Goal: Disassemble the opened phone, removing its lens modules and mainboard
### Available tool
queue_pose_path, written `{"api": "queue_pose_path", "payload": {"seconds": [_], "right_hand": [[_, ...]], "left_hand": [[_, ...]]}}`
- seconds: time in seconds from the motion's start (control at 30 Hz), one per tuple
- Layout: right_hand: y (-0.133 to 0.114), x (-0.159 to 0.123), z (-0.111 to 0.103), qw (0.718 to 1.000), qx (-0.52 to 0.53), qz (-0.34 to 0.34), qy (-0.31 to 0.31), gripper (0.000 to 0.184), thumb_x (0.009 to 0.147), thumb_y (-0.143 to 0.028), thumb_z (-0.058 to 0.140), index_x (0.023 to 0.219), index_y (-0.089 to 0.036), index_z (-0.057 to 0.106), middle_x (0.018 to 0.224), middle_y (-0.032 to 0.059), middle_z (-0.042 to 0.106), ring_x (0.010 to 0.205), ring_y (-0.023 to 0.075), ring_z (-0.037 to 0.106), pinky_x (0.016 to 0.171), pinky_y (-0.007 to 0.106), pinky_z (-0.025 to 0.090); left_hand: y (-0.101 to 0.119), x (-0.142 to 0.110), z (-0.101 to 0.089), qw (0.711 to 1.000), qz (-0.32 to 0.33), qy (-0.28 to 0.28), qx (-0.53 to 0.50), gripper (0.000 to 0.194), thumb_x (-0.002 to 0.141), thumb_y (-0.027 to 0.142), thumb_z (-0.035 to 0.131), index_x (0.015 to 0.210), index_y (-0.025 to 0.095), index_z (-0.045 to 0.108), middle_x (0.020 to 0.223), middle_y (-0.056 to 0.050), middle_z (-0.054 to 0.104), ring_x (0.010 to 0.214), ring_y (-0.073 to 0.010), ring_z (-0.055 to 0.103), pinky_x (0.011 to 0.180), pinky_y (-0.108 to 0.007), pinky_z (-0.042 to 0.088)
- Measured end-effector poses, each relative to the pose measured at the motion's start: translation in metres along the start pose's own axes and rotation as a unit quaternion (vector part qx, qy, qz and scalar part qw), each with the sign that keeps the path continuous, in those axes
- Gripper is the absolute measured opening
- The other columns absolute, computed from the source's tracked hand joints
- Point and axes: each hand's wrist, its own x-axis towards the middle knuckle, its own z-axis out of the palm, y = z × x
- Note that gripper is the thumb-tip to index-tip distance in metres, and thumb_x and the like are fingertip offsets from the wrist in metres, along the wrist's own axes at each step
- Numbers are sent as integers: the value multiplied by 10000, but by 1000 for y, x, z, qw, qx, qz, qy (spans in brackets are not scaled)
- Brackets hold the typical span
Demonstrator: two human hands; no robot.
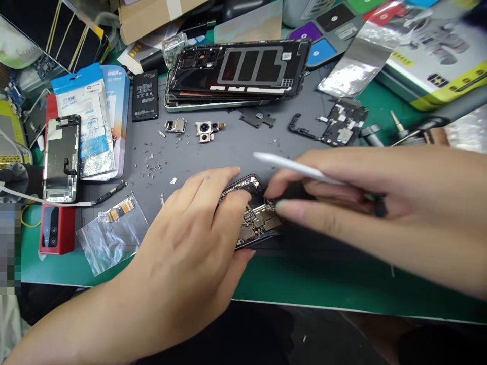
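An opened phone (265,217) with its circuit board bare sits at the middle front of the grey mat. My left hand (194,228) is closed around its left side, fingers over the top and thumb at the lower edge. In my right hand (342,203) lies a white pointed stick (291,165), its tip aimed left above the mat. The thumb and forefinger of that hand come together at the phone's right end; whether they pinch a part there is hidden. A camera module (205,131) and a small metal part (175,125) lie beyond the phone.
Loose screws (152,167) are scattered left of the phone. Behind stands a larger disassembled phone (243,71), beside a battery (145,95). A black bracket assembly (342,121) lies at right. A clear bag (114,233) and a phone screen (61,157) are at left.
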Motion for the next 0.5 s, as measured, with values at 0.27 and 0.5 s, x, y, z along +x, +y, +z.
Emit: {"api": "queue_pose_path", "payload": {"seconds": [0.27,0.5], "right_hand": [[-2,-18,13,997,-37,-66,-19,282,1163,-572,484,1352,-454,656,1096,-94,807,829,190,781,553,346,538],[2,1,9,996,5,-71,-44,256,1170,-586,476,1193,-443,688,1035,-108,815,805,198,792,555,379,546]], "left_hand": [[-1,-12,-4,1000,-9,17,24,416,1121,312,680,1465,94,593,1655,-243,582,1573,-411,569,1306,-653,544],[-2,-10,-9,1000,-20,2,-5,292,1136,316,641,1368,152,571,1645,-239,598,1532,-415,607,1232,-675,597]]}}
